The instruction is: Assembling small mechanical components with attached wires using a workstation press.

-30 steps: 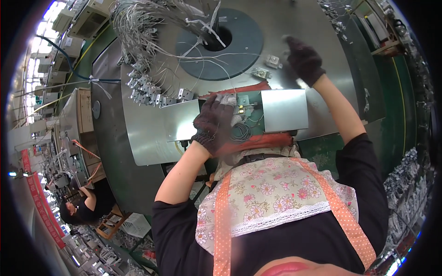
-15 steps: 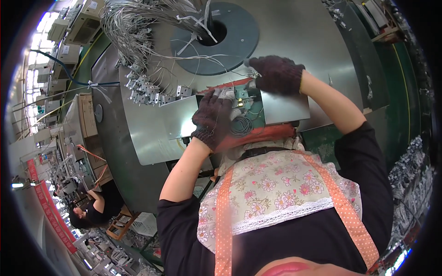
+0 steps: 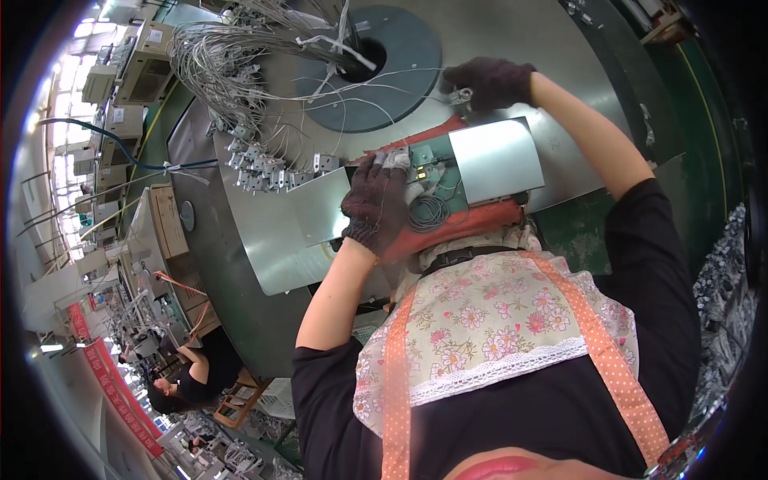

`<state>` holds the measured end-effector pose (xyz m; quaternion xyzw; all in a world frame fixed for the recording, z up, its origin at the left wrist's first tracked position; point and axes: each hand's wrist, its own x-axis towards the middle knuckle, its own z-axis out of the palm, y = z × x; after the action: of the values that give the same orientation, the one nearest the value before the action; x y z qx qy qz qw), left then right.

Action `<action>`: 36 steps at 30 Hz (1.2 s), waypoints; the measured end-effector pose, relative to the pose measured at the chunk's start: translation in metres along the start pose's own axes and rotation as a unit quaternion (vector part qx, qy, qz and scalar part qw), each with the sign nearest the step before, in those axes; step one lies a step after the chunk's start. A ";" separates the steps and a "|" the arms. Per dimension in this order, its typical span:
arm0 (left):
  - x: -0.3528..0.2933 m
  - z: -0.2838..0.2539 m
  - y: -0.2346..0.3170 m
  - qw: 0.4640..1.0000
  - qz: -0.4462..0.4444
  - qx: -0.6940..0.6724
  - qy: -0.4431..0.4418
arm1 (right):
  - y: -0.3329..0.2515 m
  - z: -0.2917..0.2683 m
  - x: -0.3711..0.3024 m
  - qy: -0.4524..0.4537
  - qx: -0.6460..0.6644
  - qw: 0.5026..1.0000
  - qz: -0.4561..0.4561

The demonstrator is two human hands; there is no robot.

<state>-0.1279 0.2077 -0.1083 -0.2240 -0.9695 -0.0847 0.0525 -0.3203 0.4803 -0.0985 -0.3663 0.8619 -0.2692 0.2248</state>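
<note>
My right hand [image 3: 496, 83], in a dark knitted glove, is raised above the far side of the bench. Its fingers pinch a small metal connector housing [image 3: 460, 97] with a thin grey wire running from it to the left. My left hand [image 3: 373, 202], gloved alike with pale covered fingertips, lies at the left side of a green fixture [image 3: 440, 152]. Those fingers are bent and pressed together; what they grip is hidden. Beside them the fixture carries a small brass-coloured part [image 3: 422, 171] and a coil of grey cable [image 3: 430, 213].
A shiny metal plate [image 3: 498, 160] flanks the fixture, and red cloth [image 3: 448, 234] edges it. Many grey wires [image 3: 216, 68] with metal housings [image 3: 260, 170] lie at the left. Behind stands a round grey disc [image 3: 416, 48]. Another person [image 3: 200, 376] sits far left.
My right hand has moved up and away from the fixture with the connector housing and its wire. My left hand stays at the fixture. The whole view has shifted slightly.
</note>
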 end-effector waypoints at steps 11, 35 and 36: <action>-0.001 -0.004 0.002 1.000 -0.017 -0.015 0.005 | -0.010 -0.012 -0.087 0.179 0.562 0.807 -0.025; -0.004 -0.002 0.001 1.000 -0.008 0.012 -0.005 | -0.020 -0.040 -0.034 -0.013 0.252 0.950 0.185; -0.002 -0.004 0.001 1.000 -0.008 0.007 0.003 | -0.027 -0.048 -0.032 0.063 0.193 0.952 0.229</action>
<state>-0.1259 0.2067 -0.1044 -0.2152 -0.9718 -0.0788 0.0558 -0.3145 0.5027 -0.0396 -0.0910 0.8667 -0.3940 0.2920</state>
